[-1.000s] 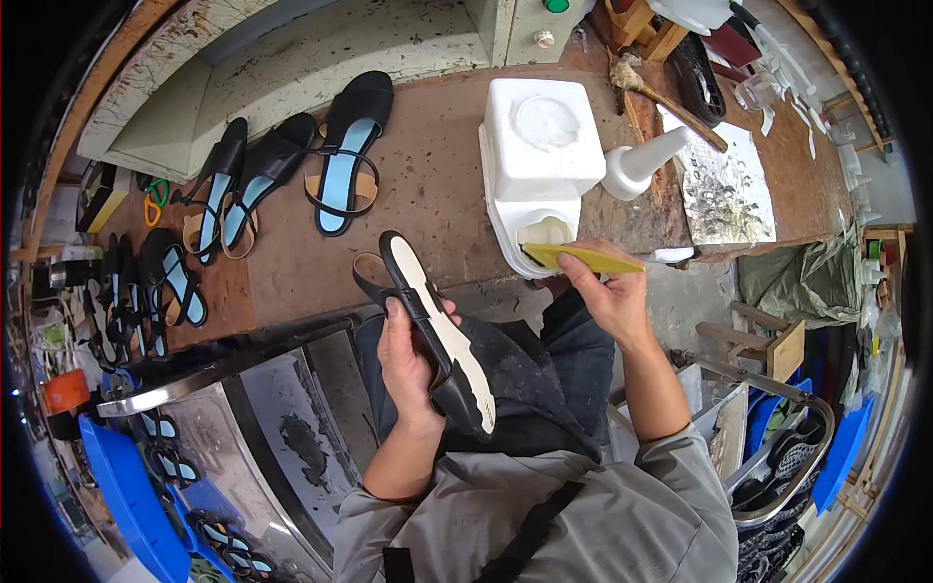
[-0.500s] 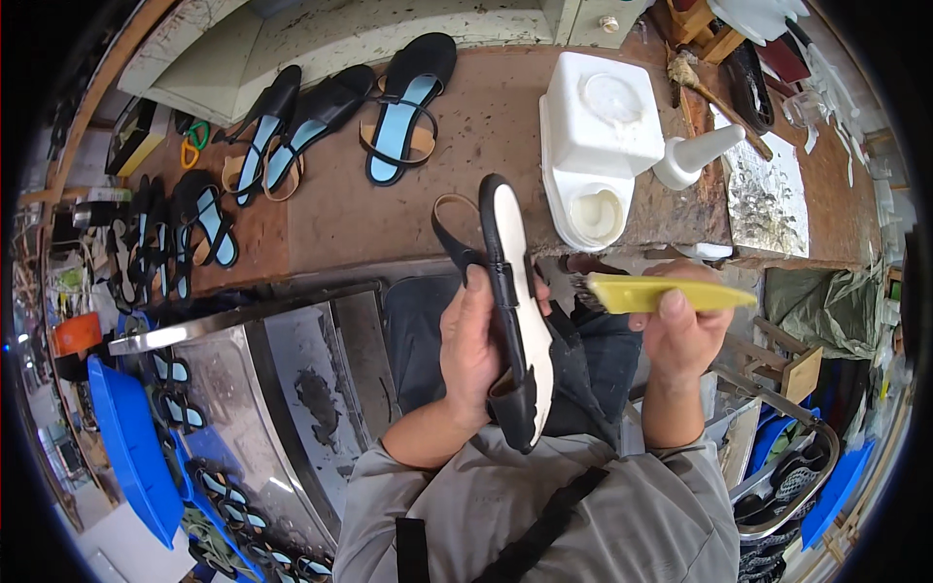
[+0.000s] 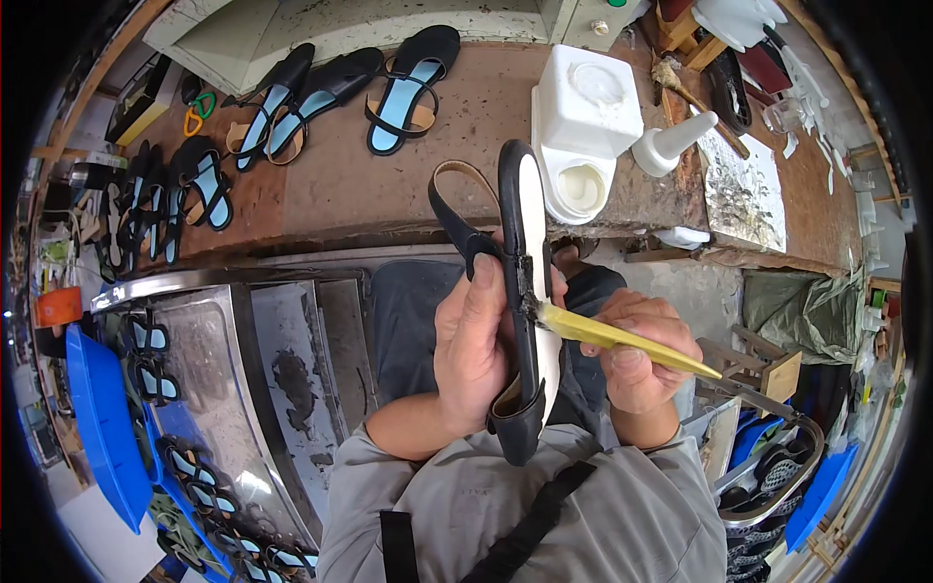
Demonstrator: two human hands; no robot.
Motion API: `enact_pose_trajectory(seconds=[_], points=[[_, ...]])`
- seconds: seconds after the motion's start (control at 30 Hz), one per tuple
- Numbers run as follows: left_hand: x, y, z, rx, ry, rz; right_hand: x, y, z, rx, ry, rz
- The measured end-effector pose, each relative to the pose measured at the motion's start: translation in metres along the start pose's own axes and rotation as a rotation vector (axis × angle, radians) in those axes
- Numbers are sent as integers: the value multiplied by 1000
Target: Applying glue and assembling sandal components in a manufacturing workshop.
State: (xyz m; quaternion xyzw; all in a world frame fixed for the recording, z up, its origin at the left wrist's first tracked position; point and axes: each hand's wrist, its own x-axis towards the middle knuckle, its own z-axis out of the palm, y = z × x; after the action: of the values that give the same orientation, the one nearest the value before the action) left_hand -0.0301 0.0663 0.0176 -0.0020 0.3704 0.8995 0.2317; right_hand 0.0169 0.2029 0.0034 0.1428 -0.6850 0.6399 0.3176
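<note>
Sandals (image 3: 165, 209) crowd the far left of the desk (image 3: 330, 185), black with blue insoles, and three more (image 3: 335, 87) lie in a row toward the back; between these and the front edge the brown top is bare. A blue bin (image 3: 97, 418) and a metal tray (image 3: 253, 389) fill the floor side at lower left. At the middle, above the lap and just short of the desk's front edge, the left hand (image 3: 476, 355) is closed around a black sandal (image 3: 530, 301), thumb on the near side of the sole, fingers wrapped behind. The sandal's long axis runs almost straight away from the person, toe toward the desk, heel near the chest, its pale sole turned right, its strap looping off to the left. The right hand (image 3: 637, 355) pinches a yellow brush (image 3: 622, 338) whose tip touches the sole's edge midway along. Beyond stand a white tub (image 3: 583, 126) and a white bottle (image 3: 671, 144).
</note>
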Motion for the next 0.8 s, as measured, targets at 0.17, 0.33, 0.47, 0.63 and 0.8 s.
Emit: enact_pose_trajectory(seconds=[0.17, 0.33, 0.47, 0.63, 0.8], points=[[-6, 2, 4, 70, -16, 24, -7, -7, -7, 69, -19, -54], [-13, 1, 10, 73, 1, 35, -15, -16, -11, 71, -33, -74], [-17, 4, 13, 78, -10, 21, -21, -22, -15, 66, -53, -92], [-22, 4, 15, 75, -47, 12, -25, -32, -19, 55, -70, -105], [-27, 1, 21, 53, 8, -11, -31, -36, -23, 69, -81, -140]])
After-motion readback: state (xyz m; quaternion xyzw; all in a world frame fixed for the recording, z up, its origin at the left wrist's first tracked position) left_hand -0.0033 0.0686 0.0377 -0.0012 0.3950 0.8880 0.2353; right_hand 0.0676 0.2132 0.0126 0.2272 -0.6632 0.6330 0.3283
